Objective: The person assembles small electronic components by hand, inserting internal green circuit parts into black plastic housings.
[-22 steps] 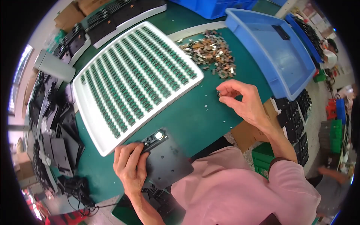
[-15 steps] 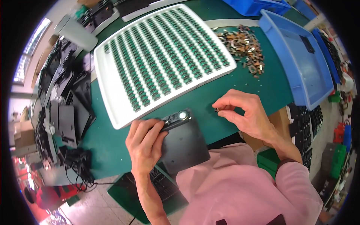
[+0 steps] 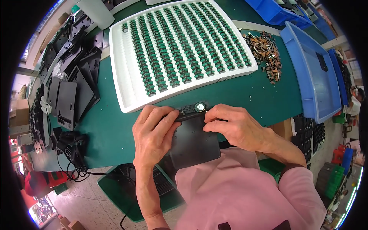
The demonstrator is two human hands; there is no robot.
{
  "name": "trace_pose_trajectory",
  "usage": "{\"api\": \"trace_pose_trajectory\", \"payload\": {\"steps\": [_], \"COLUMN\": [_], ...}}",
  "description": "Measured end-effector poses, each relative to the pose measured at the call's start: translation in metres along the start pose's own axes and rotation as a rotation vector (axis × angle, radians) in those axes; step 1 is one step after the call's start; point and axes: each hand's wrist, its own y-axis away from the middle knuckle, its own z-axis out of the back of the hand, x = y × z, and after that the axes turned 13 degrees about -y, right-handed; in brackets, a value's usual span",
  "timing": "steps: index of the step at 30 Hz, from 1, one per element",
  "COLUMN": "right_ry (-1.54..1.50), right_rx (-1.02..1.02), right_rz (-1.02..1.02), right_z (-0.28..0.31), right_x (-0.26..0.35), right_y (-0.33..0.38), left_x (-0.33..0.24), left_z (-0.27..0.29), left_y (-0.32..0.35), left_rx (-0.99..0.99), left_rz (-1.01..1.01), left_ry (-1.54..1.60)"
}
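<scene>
A flat black plastic housing point(image 3: 195, 143) with a narrow strip of dark fittings along its far edge lies partly over the bench edge, against my pink clothing. A round silver piece point(image 3: 199, 107) sits in that strip. My left hand point(image 3: 153, 132) is closed on the housing's far left corner, thumb and fingers at the strip. My right hand point(image 3: 235, 124) is pinched at the far right corner, touching the strip beside the round piece; whatever its fingertips hold is hidden. Beyond is a white foam tray point(image 3: 123, 82) with rows of green-and-black parts point(image 3: 186, 57).
Small brown and metal parts point(image 3: 268, 55) lie heaped right of the tray. A blue bin point(image 3: 312, 82) stands farther right. Black panels point(image 3: 69, 101) and a cable bundle point(image 3: 71, 143) crowd the left. A green crate point(image 3: 115, 195) sits below the bench edge.
My right hand, pinching a small dark part before, has moved left onto the housing's far right corner. My left hand keeps its hold. The view has shifted, with the tray higher in the picture.
</scene>
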Motion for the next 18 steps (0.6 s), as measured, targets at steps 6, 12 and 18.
{"api": "trace_pose_trajectory", "payload": {"steps": [6,12,18], "right_ry": [-0.037,-0.148,-0.120], "right_rx": [0.063,-0.061,-0.093], "right_rz": [-0.054,-0.165,-0.144], "right_z": [-0.001,-0.004,-0.007], "right_x": [0.006,0.010,0.011], "right_y": [0.002,0.001,0.002], "left_x": [0.001,0.001,0.002], "left_z": [0.000,-0.001,-0.003], "left_y": [0.001,0.001,0.002], "left_rx": [-0.003,-0.010,-0.018], "left_rz": [0.003,0.001,-0.001], "left_ry": [0.004,0.013,0.014]}}
